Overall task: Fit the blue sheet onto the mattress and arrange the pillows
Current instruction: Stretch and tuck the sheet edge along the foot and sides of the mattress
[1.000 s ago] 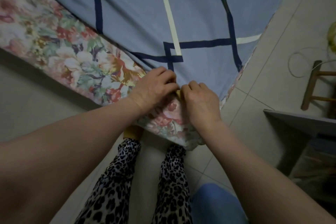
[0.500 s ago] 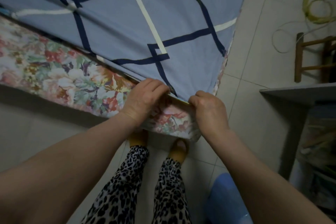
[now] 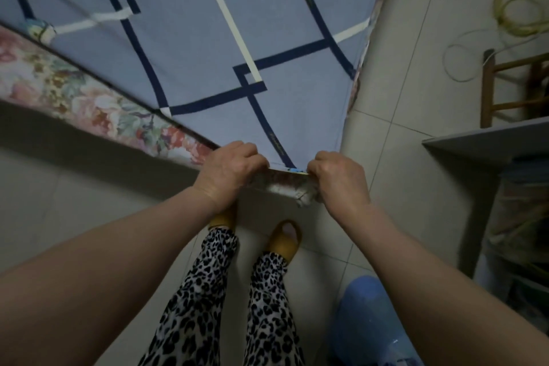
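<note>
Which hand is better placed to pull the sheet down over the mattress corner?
Likely right: the right hand sits at the mattress corner tip, gripping the sheet edge; the left hand is further along the side.

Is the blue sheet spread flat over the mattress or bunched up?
Spread flat: the blue sheet lies smooth across the mattress top, its floral side uncovered.
</note>
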